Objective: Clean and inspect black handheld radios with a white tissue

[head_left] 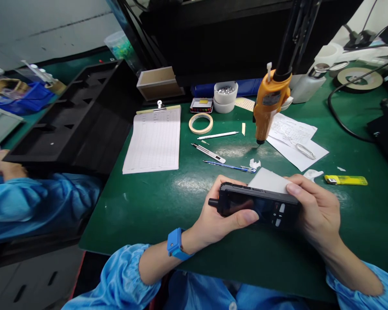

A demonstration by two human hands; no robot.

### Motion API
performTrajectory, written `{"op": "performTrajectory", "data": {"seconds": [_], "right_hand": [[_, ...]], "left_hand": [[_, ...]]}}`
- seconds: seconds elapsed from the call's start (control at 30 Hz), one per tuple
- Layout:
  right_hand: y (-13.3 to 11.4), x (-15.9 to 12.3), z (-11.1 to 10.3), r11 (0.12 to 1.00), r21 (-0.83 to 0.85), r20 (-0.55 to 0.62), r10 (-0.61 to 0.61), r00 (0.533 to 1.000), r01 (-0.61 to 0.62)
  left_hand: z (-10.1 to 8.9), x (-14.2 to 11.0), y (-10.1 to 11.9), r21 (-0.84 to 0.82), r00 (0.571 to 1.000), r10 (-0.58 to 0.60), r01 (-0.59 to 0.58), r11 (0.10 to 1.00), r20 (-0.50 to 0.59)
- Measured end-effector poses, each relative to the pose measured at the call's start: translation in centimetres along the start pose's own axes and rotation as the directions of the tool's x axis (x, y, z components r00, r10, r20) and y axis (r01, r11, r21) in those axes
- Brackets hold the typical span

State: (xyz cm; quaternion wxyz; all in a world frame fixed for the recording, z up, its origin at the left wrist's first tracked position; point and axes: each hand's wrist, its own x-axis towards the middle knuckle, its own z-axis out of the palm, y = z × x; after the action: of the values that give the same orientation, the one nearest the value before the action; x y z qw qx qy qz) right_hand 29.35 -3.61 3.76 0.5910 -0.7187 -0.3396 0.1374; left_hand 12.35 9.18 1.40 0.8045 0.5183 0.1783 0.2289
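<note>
My left hand (213, 219) is closed around the antenna end of a black handheld radio (261, 206), its thumb lying across the front. The radio is tilted sideways, screen and light buttons facing me, above the green table. At the radio's other end, my right hand (320, 211) is closed, with the thumb at the upper edge and the other fingers behind. A pale grey flat piece (268, 181) sticks up behind the radio, its corner by my right thumb. Whether that piece is attached to the radio, I cannot tell. A blue wrist strap (177, 244) circles my left wrist.
An orange electric screwdriver (269, 103) hangs over the green table (155, 206). Around it lie a clipboard sheet (153, 142), tape roll (201, 123), utility knife (208, 153), blue pen (229, 166) and yellow lighter (345, 180). A co-worker's hand (6, 165) is at left, beside a black rack (67, 116).
</note>
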Motion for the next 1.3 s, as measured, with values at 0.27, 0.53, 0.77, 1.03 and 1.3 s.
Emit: {"op": "performTrajectory", "data": {"seconds": [0.27,0.53,0.77,1.03,1.3], "right_hand": [[0.3,0.0,-0.1,0.999,0.036,0.021,0.022,1.0,-0.023],[0.3,-0.3,0.4,0.973,0.208,0.1,0.084,0.991,-0.103],[0.4,-0.8,0.3,0.963,0.259,0.112,0.047,0.993,-0.075],[1.1,-1.1,-0.3,0.968,0.247,0.16,-0.006,0.987,-0.034],[1.0,-1.0,-0.6,0.981,0.192,0.175,-0.002,0.985,-0.031]], "left_hand": [[-0.2,0.3,-0.6,0.093,0.982,0.184,-0.187,0.978,0.039],[-1.6,-0.9,-1.0,0.321,0.709,0.554,-0.698,0.64,0.437],[-2.0,-2.3,-0.1,0.301,0.827,0.404,-0.529,0.793,0.391],[-2.1,-3.0,-0.4,0.38,0.79,0.442,-0.599,0.705,0.424],[-0.8,-3.5,-0.4,0.404,0.764,0.545,-0.645,0.648,0.346]]}}
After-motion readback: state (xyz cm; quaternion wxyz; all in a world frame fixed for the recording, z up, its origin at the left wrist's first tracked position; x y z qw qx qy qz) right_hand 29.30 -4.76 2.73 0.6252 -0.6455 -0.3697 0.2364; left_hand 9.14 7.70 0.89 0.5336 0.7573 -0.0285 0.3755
